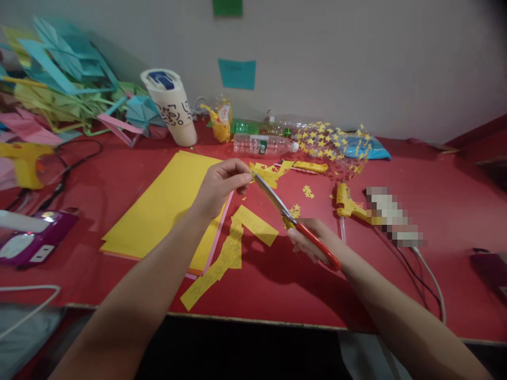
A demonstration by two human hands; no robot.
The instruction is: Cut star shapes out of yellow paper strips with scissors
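My right hand (pixel 312 237) is closed around the red handles of a pair of scissors (pixel 273 195). Their blades point up and left, the tips reaching the fingertips of my left hand (pixel 225 182). Thumb and index finger of that hand are pinched on a tiny bit of yellow paper, mostly hidden. Below lie yellow paper strips (pixel 232 248) with star outlines drawn on them. A stack of yellow sheets (pixel 158 206) rests under my left forearm. Yellow scraps (pixel 267 177) and small cut stars (pixel 308 191) lie beyond the scissors.
A yellow utility knife (pixel 311 167), plastic bottle (pixel 263 144) and star-covered clear object (pixel 332 142) are at the back. Right of my right hand sits a glue gun (pixel 348 203) near a blurred-out device (pixel 394 216). Leftward stand a white tumbler (pixel 172 108), folded papers (pixel 71 79) and another glue gun (pixel 27 161).
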